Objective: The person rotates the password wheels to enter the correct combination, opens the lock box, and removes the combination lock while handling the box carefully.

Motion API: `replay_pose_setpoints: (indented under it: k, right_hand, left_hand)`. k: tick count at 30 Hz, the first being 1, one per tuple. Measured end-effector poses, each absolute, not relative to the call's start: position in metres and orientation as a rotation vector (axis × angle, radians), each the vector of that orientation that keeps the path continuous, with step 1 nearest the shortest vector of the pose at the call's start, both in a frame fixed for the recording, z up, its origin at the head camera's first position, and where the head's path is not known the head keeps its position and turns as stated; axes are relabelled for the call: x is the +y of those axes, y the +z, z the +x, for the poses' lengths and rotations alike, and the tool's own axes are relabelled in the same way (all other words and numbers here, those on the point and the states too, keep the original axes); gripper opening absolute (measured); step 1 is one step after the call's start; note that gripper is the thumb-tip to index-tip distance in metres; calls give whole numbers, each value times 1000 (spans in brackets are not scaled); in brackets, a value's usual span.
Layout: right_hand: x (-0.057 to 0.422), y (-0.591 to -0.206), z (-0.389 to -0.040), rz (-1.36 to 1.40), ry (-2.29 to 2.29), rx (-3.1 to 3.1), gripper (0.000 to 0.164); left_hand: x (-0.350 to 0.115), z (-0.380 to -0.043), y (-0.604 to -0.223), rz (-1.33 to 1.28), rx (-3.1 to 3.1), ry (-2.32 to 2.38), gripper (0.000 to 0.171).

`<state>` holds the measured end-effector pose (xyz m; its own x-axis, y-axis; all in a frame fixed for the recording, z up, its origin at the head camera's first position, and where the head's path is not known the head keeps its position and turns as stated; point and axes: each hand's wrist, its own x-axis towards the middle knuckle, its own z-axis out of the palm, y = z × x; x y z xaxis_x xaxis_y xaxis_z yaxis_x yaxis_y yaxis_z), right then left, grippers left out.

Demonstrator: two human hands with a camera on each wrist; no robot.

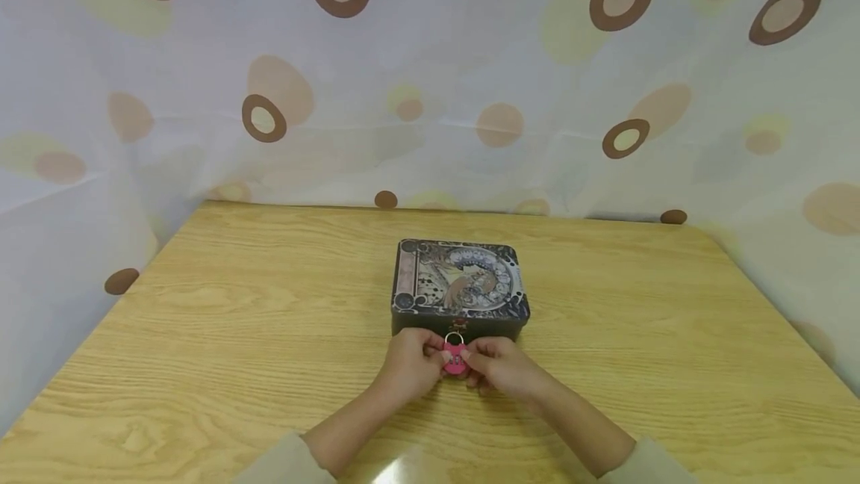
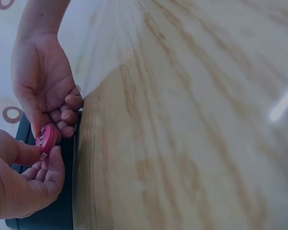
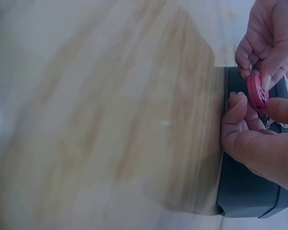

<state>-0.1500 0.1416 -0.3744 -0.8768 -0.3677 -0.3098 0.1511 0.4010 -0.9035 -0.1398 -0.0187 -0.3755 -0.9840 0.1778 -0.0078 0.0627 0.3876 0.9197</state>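
A pink combination padlock [image 1: 455, 359] with number dials is pinched between both hands, in front of a dark metal box. Its silver shackle points up towards the clasp [image 1: 459, 325] on the box's front; whether the shackle passes through the clasp I cannot tell. The left hand [image 1: 415, 361] grips the lock's left side with thumb and fingers. On the other side, the right hand [image 1: 502, 369] holds it, thumb on the front face. The box [image 1: 463, 278] has a decorated lid, which is down. Both wrist views show the padlock [image 2: 48, 138] held by fingertips.
The box stands on a wood-grain table [image 1: 269, 297]. Behind the table and along its sides hangs a white cloth [image 1: 430, 58] with brown and beige ovals. Light reflects off the table's front edge.
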Motion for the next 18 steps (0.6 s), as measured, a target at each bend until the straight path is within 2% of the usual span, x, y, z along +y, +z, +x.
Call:
replay_pose_setpoints:
  k: [18]
  right_hand:
    - [142,-376,-149,-241,-1485,2189,22]
  left_hand:
    - [-19,-141,-376,226,2523,1672,7]
